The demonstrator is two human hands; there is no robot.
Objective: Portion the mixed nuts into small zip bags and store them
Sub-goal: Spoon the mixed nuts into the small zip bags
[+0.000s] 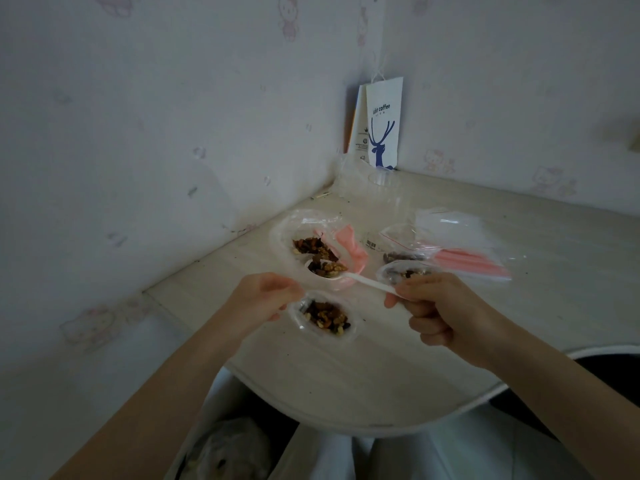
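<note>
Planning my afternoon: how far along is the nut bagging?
Done: two bags at right hold nuts. In hand: the left hand holds a third bag open; the right hand holds a loaded spoon. Left: more nuts sit in the big bag, empty bags wait, then storing.

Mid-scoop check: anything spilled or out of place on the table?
No spilled nuts visible; only small dark specks dot the table toward the back corner. Heaped spoon is over the big nut bag, near the held small zip bag.
</note>
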